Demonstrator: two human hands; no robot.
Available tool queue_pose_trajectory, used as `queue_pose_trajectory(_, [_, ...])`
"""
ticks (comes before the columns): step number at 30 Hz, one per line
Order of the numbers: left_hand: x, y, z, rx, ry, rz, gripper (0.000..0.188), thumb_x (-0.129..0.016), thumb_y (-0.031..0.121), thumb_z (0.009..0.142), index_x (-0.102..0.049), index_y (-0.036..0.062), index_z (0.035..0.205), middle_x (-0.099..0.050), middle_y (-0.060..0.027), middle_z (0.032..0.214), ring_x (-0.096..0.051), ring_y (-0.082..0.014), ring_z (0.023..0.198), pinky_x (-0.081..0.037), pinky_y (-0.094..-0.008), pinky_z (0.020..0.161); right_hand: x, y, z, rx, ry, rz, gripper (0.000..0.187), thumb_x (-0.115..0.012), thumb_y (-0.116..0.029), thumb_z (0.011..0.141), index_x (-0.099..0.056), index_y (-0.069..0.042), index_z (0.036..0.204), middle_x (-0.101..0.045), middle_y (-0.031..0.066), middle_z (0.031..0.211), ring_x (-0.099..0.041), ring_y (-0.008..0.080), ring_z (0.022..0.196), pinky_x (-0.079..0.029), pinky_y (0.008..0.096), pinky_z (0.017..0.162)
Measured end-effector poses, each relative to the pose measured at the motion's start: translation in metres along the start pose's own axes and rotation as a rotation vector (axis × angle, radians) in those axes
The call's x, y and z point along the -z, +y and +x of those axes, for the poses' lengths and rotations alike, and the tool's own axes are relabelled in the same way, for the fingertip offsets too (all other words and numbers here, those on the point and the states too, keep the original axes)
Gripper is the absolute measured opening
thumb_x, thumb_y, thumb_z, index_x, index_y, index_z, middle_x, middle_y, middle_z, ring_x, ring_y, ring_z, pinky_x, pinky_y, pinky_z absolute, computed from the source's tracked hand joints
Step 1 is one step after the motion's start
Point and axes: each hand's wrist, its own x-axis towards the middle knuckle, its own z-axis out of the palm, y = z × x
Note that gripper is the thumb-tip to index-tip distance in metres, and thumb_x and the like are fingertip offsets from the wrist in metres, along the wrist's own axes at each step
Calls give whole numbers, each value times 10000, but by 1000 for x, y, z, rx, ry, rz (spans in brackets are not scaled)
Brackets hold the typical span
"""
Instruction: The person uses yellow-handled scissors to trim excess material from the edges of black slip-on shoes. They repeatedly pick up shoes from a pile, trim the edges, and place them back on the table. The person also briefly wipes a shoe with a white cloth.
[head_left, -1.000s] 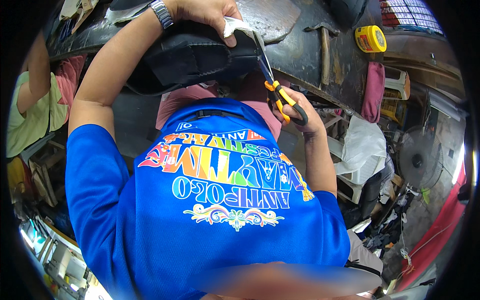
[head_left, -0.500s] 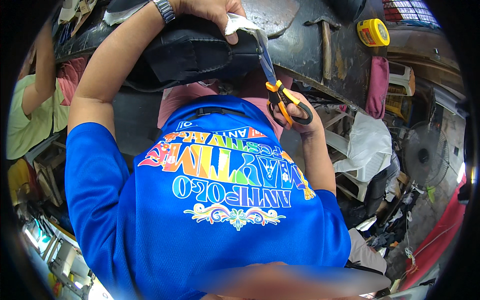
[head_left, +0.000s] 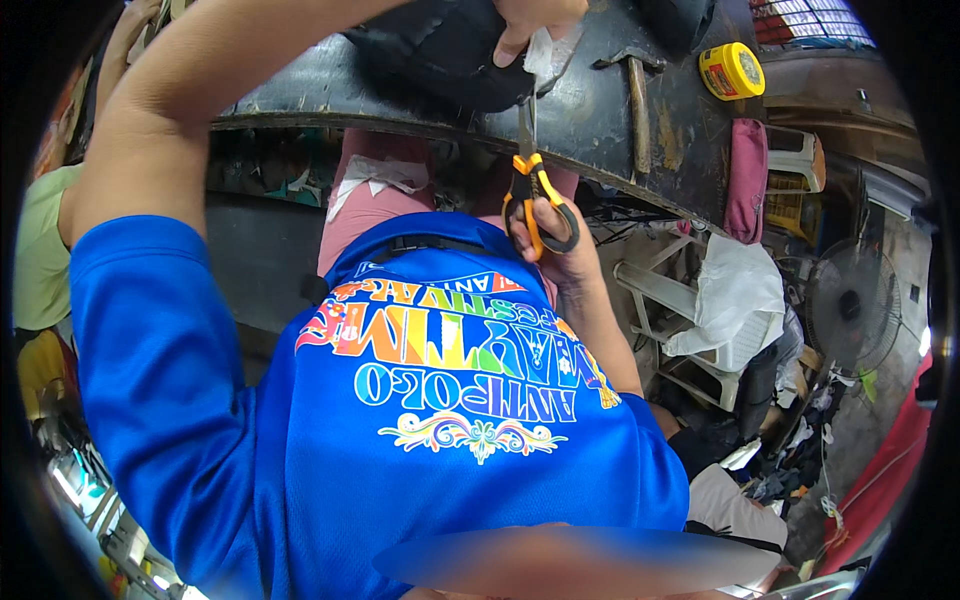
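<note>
Evidently, right hand (head_left: 557, 232) gripped scissors (head_left: 526, 168) pointing toward twelve o'clock; left hand (head_left: 535, 14) held white material (head_left: 541, 60); taut seemed best.

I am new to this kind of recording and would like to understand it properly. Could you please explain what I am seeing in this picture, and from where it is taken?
There is no robot here: these are a person's two bare hands. The picture comes from a wide fisheye camera on the person's head, looking down, so straight edges bend near its rim and the wearer's blue shirt fills much of the view.

The left hand pinches a white strip beside a black workpiece; whether the strip is cloth or paper, I cannot tell. The right hand holds orange-and-black-handled scissors, their blades pointing toward the strip.

On the dark table lies a hammer with a wooden handle, and near it is a yellow jar.
</note>
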Motion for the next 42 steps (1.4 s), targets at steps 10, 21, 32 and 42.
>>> queue_pose_trajectory(10, [-114,36,-18,387,658,-82,563,-802,312,699,-585,67,1158,-598,-93,1102,-582,-289,1056,-442,-389,908,5,21,29,-97,-130,519,430,-617,-447,937,-578,-20,917,-558,79,660,-496,105,495,-407,195,456])
queue_pose_trajectory(21, [-157,77,-28,267,926,-157,689,-804,263,726,-522,89,1329,-523,-134,1309,-469,-301,1290,-374,-426,1086,-3,15,32,-90,-62,294,393,-608,-435,942,-580,-46,894,-575,88,676,-530,143,520,-420,242,496])
queue_pose_trajectory(32, [-166,90,-5,329,1059,-70,578,-711,81,693,-561,-9,1244,-580,-177,1190,-545,-333,1194,-427,-420,1029,-5,9,33,-51,19,315,374,-685,-418,897,-546,-72,871,-564,56,632,-506,107,461,-403,208,435])
queue_pose_trajectory(42, [-167,94,-2,328,1173,-70,451,-675,42,727,-627,47,1175,-629,-106,1083,-604,-264,1095,-464,-383,918,4,8,44,-74,-142,440,415,-613,-446,938,-577,-32,939,-575,102,696,-545,147,550,-451,243,511])
